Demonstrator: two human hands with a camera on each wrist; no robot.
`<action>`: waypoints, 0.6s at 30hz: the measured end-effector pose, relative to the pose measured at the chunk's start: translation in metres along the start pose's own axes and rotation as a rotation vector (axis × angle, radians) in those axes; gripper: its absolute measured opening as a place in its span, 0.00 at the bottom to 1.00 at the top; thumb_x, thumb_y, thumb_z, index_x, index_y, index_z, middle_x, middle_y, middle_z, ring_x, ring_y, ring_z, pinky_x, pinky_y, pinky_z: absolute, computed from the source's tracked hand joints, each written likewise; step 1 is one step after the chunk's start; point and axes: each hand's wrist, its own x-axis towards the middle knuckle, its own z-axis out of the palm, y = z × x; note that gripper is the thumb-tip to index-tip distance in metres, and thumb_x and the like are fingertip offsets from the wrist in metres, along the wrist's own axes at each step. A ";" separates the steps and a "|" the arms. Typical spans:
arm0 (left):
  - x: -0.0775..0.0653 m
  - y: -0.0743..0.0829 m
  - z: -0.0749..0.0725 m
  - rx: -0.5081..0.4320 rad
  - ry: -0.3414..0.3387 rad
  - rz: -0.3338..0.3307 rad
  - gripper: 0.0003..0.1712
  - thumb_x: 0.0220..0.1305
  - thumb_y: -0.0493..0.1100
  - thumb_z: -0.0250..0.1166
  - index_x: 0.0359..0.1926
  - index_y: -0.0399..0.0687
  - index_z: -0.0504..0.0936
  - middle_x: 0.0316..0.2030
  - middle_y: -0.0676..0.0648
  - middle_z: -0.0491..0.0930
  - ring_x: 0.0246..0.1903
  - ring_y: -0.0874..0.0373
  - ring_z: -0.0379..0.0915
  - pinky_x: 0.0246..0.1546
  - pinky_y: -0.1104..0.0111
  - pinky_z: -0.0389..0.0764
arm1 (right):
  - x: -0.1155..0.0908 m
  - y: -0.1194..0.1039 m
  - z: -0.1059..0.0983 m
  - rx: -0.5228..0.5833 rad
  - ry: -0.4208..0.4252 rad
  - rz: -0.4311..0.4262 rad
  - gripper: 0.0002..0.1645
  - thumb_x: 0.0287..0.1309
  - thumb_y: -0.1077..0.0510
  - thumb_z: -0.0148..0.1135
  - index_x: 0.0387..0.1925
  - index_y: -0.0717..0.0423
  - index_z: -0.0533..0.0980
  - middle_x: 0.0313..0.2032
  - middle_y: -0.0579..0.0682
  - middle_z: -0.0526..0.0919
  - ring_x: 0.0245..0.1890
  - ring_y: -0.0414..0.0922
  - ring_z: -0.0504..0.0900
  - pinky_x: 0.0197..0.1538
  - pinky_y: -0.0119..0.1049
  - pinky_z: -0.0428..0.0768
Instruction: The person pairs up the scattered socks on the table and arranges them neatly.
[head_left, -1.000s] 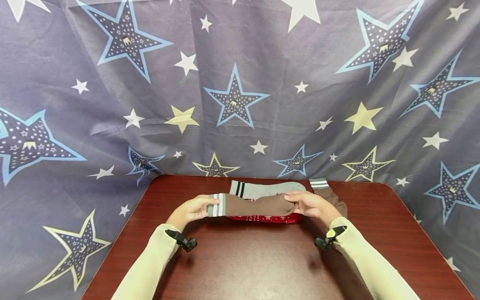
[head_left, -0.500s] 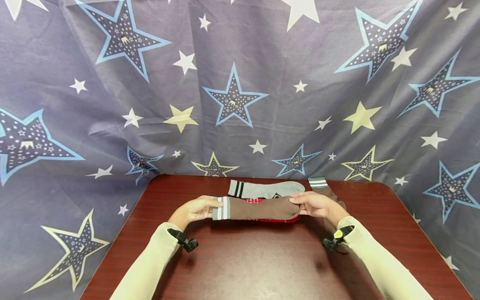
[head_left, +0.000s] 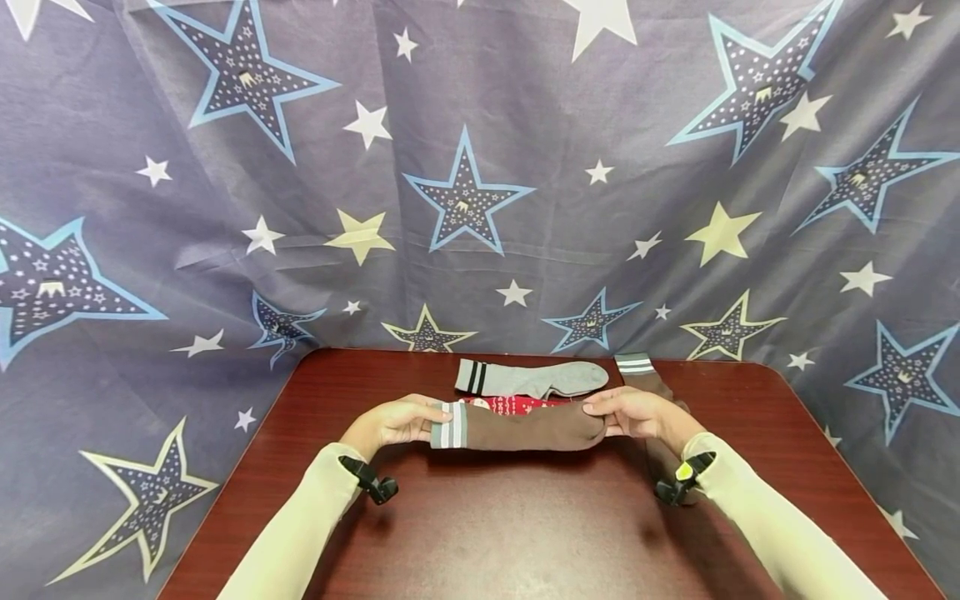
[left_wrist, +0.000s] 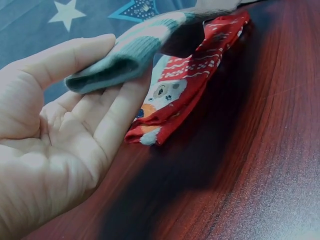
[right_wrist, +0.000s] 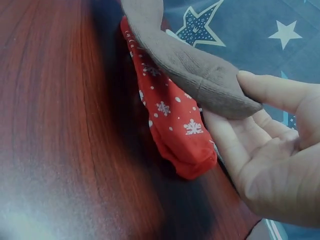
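A brown sock [head_left: 525, 428] with a grey-green cuff and white stripes is stretched level between both hands, above the table. At its cuff [left_wrist: 115, 62], the left hand [head_left: 401, 422] pinches the opening, thumb on top and fingers beneath. The right hand [head_left: 633, 412] pinches the toe end between thumb and fingers, as the right wrist view shows close up. Beneath and behind it lies a red sock [right_wrist: 172, 112] with white snowflakes and a bear figure, partly covered by the brown one in the head view.
Behind the red sock lies a light grey sock [head_left: 517, 379] with two black stripes. A second brown sock [head_left: 636, 369] with a striped cuff lies at the back right, partly hidden by the right hand and forearm. A star-patterned cloth [head_left: 480, 275] hangs behind the dark red table [head_left: 480, 533].
Both hands have moved the brown sock a little toward the person and to the right. More of the grey sock and the red sock's far edge now shows.
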 end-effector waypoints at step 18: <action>0.002 -0.004 0.003 0.054 -0.108 -0.018 0.16 0.73 0.29 0.52 0.45 0.48 0.84 0.38 0.52 0.87 0.39 0.61 0.85 0.46 0.67 0.87 | -0.018 0.007 -0.006 -0.053 -0.045 0.049 0.20 0.75 0.66 0.48 0.38 0.46 0.84 0.33 0.40 0.88 0.35 0.35 0.85 0.45 0.31 0.86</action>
